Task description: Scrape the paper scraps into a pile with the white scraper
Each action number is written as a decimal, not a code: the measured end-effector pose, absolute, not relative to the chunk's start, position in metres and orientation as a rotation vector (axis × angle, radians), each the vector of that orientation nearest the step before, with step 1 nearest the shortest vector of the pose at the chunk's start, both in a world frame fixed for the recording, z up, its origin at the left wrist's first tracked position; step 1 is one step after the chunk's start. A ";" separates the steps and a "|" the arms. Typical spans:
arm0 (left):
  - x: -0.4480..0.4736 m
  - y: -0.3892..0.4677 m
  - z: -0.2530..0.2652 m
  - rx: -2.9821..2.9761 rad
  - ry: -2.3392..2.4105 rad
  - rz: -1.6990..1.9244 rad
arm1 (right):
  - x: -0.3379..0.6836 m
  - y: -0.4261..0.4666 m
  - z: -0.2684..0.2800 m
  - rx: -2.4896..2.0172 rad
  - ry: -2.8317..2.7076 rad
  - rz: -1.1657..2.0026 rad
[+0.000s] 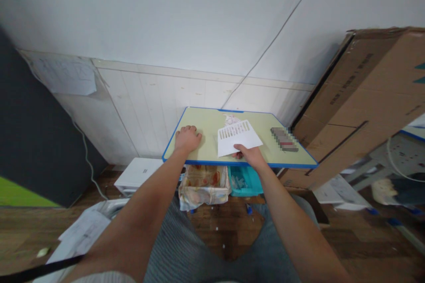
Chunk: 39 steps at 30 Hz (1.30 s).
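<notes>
So, a white card [229, 145] with rows of brownish strips along its far part is being held in the right hand [250, 155], thumb pressed on top and the other fingers tucked mostly out of sight underneath, so it's pretty much closed on the near edge. The card is held over the small table [209, 117], right of the middle; whether the tabletop is touched by it can't really be told. Some crumpled paper [231, 119] is partly covered by its far edge. The left hand [187, 138] is rested palm down on the table's left side, fingers loosely spread and a bit bent, with only tabletop seen around them. Off to the right, a blurred-out flat thing [284, 139] is laid. Below, a lined basket [203, 188] and a teal bin [247, 192] are parked side by side.
</notes>
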<state>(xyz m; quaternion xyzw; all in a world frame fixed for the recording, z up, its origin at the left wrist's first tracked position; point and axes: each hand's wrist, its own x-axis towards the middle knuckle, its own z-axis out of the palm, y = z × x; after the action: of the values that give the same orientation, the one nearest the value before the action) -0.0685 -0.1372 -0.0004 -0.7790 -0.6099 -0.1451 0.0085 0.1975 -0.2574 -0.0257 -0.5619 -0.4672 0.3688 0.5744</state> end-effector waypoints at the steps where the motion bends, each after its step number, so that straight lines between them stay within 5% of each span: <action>1: -0.069 -0.137 -0.001 -2.434 -1.904 -0.455 | 0.198 -0.258 -0.025 -1.314 -1.095 0.867; 39: -0.069 -0.143 0.007 -2.455 -1.926 -0.434 | 0.195 -0.258 -0.026 -1.206 -0.883 0.776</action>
<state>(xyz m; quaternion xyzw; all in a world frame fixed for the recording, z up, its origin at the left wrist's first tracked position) -0.0686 -0.1426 0.0066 -0.7793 -0.6114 -0.1377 -0.0047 0.1950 -0.2578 -0.0256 -0.5341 -0.3912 0.3438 0.6660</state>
